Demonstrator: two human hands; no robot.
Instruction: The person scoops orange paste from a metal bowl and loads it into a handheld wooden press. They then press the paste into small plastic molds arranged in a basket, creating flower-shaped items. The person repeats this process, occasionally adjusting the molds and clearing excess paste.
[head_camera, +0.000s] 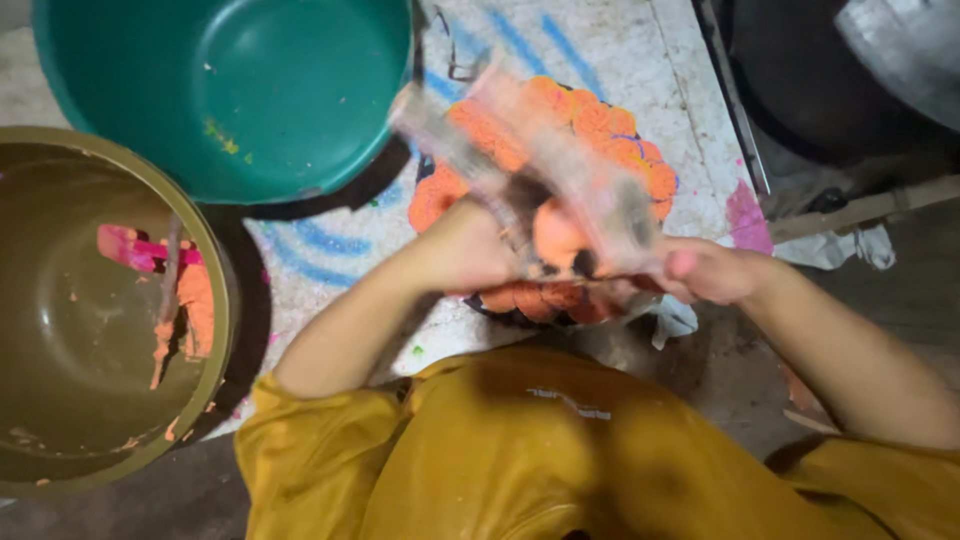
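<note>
Surface: I see a pale, worn floor or slab (620, 60) with blue painted streaks and pink and green powder stains, filling the upper centre of the frame; it turns dark and gritty toward the lower edge.
Room: dim, lit mostly at centre; a dark round vessel (800, 90) sits at upper right, a wooden strip (860, 210) and a white rag (850, 248) lie at right centre.
Left hand: my left hand (465, 255), centre frame, fingers curled shut around the lower end of a blurred pale translucent bundle (530, 150) smeared orange.
Right hand: my right hand (715, 270), right of centre, fingers closed on the other end of the same bundle; motion blur hides the exact grip.
Bundle position: it slants from upper centre down to the hands, above a round dark tray packed with orange ball-shaped lumps (610, 130).
Green basin: large teal plastic tub (230, 90), upper left, just beside the tray.
Olive basin: olive-brown round tub (70, 330), left edge, holding orange and pink residue and a thin stick.
Clothing: mustard-yellow sleeves and lap (520, 450) fill the lower frame.
</note>
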